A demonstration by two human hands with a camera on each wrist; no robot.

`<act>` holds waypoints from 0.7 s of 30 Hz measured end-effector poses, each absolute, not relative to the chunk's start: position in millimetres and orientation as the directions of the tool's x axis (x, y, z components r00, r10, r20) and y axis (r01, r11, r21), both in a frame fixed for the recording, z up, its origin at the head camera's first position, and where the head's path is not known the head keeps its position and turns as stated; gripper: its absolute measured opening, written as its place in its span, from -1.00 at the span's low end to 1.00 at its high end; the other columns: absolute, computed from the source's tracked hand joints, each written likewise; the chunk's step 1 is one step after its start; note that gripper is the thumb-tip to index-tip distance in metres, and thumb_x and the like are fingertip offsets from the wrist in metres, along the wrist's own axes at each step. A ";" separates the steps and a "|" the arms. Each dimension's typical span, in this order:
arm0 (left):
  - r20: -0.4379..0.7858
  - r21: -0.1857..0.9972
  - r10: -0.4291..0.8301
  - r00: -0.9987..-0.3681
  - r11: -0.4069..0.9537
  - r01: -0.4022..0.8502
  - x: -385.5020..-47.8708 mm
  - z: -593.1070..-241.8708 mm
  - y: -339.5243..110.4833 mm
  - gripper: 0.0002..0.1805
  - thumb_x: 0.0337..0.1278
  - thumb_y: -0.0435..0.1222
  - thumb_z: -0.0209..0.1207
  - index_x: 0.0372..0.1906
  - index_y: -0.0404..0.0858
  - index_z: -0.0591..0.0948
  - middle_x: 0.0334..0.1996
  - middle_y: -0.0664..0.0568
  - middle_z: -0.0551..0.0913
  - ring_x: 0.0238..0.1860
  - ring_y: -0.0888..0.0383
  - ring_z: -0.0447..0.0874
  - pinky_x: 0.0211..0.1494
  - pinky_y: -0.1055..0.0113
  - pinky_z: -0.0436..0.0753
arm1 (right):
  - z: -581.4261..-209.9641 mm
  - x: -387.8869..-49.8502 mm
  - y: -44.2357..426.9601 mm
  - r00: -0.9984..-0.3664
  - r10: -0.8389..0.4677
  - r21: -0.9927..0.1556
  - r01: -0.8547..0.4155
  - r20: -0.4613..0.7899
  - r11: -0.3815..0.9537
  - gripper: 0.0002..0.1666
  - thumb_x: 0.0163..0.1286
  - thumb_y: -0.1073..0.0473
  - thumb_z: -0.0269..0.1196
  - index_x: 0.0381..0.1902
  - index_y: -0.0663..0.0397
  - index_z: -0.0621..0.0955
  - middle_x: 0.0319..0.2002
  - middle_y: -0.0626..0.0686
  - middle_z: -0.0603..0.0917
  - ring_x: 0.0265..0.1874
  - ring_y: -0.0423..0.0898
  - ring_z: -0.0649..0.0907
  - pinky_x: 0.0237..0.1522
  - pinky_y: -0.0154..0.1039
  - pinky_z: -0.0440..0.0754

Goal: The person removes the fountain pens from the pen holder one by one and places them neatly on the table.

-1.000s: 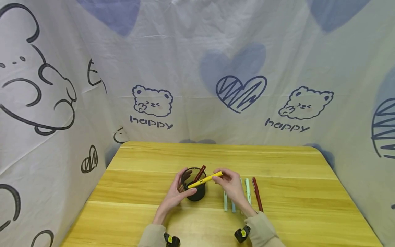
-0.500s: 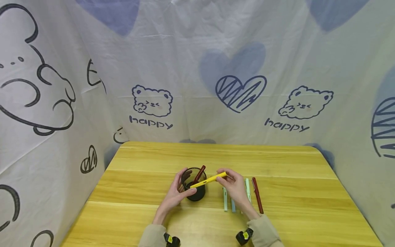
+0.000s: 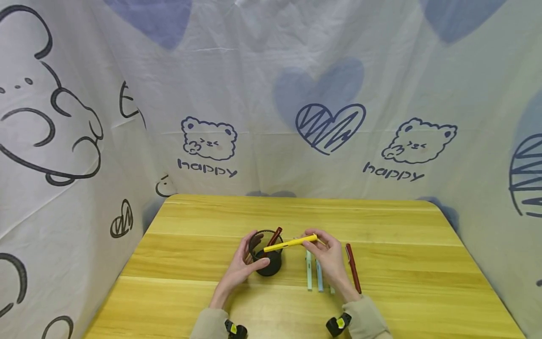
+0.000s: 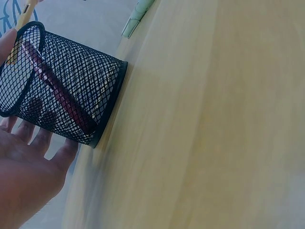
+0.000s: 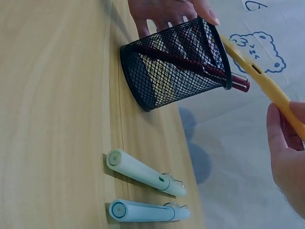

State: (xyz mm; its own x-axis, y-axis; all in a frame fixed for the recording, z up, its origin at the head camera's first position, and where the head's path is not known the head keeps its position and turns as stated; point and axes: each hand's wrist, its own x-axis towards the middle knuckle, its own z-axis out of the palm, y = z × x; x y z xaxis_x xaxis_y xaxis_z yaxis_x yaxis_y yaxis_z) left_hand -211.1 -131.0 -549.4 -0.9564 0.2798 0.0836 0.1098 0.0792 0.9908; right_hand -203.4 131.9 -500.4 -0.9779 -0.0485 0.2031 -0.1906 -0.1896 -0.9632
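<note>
My left hand (image 3: 240, 264) holds a black mesh pen cup (image 3: 272, 267), fingers behind it and thumb at the near side of the rim. The cup stands upright on the table, and a dark red pen (image 5: 190, 64) leans inside with its end above the rim. Between the thumb and fingers of my right hand (image 3: 330, 254) is a yellow pen (image 3: 290, 243), held slantwise above the cup. Its far end lies over the cup's mouth, close to the left thumb. In the left wrist view, only part of the yellow pen (image 4: 25, 14) shows.
Right of the cup, a pale green pen (image 3: 309, 273) and a light blue pen (image 3: 319, 278) lie side by side. Another pale pen (image 3: 332, 290) is mostly hidden under my right hand. Farther right lies a dark red pen (image 3: 354, 269). A printed curtain (image 3: 271, 141) hangs behind the table.
My right hand has moved rightward with the yellow pen, which now lies flatter, its left end shifted right and slightly up. The left hand and cup have stayed in place.
</note>
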 end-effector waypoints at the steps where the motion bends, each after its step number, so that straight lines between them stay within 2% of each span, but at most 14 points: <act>1: 0.084 0.991 0.281 -0.956 0.081 0.111 -211.1 -549.3 -131.0 -0.02 0.22 -0.30 0.35 0.61 -0.15 0.02 0.56 -0.11 0.24 0.62 -0.17 0.02 0.57 -0.37 0.02 | -501.2 -203.7 132.8 -0.976 -0.056 -0.959 -0.197 0.212 -0.204 -0.58 0.36 0.38 0.30 0.10 0.54 0.52 -0.08 0.01 0.70 -0.11 -0.24 0.76 0.03 -0.35 0.74; 8: 0.082 0.991 0.277 -0.957 0.077 0.107 -210.8 -548.8 -130.6 -0.05 0.22 -0.31 0.34 0.60 -0.06 0.06 0.56 -0.10 0.24 0.62 -0.16 0.03 0.58 -0.35 0.04 | -506.3 -204.0 134.9 -0.960 -0.089 -0.937 -0.235 0.265 -0.257 -0.62 0.37 0.40 0.29 0.12 0.39 0.53 -0.11 -0.05 0.73 -0.08 -0.21 0.78 0.04 -0.33 0.74; 13: 0.081 0.989 0.272 -0.959 0.096 0.110 -210.8 -549.8 -130.3 -0.04 0.22 -0.29 0.35 0.60 -0.10 0.06 0.56 -0.11 0.24 0.62 -0.18 0.03 0.56 -0.37 0.06 | -508.2 -204.7 134.6 -0.973 -0.039 -0.943 -0.208 0.226 -0.259 -0.55 0.34 0.42 0.31 0.16 0.36 0.49 -0.13 -0.05 0.75 -0.10 -0.19 0.78 0.01 -0.35 0.74; 21: 0.100 0.985 0.267 -0.959 0.113 0.134 -211.2 -551.5 -130.6 -0.06 0.21 -0.26 0.36 0.59 -0.03 0.10 0.55 -0.12 0.26 0.61 -0.21 0.04 0.53 -0.40 0.11 | -506.6 -204.8 134.7 -0.987 0.047 -0.951 -0.158 0.151 -0.266 -0.63 0.31 0.40 0.34 0.07 0.30 0.57 -0.18 -0.06 0.76 -0.15 -0.19 0.79 0.00 -0.35 0.75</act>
